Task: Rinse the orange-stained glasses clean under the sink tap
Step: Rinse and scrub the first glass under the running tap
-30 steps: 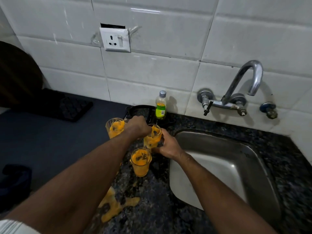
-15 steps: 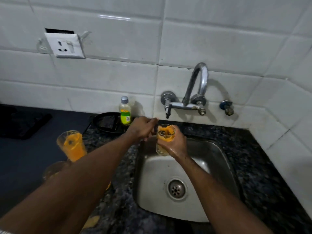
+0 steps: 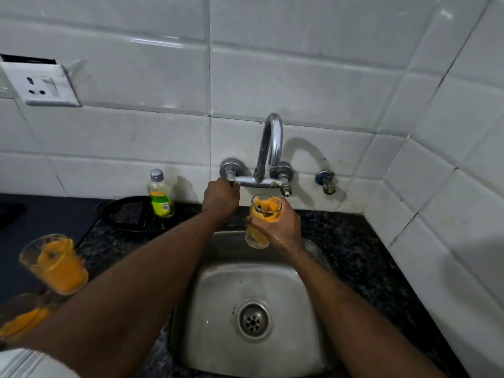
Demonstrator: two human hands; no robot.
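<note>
My right hand grips an orange-stained glass upright over the back of the steel sink, just below the chrome tap spout. No water is visible. My left hand is closed around the tap's left handle. A second orange-stained glass stands on the dark counter at the left. A third glass sits nearer me at the left edge, partly hidden by my left arm.
A small bottle with a green label and a black dish stand on the granite counter left of the tap. A wall socket is at upper left. White tiled walls close the back and right. The drain lies in the sink's middle.
My right hand carried the glass from the counter over the sink and under the spout. My left hand let go of the glasses and reached up to the tap's left handle.
</note>
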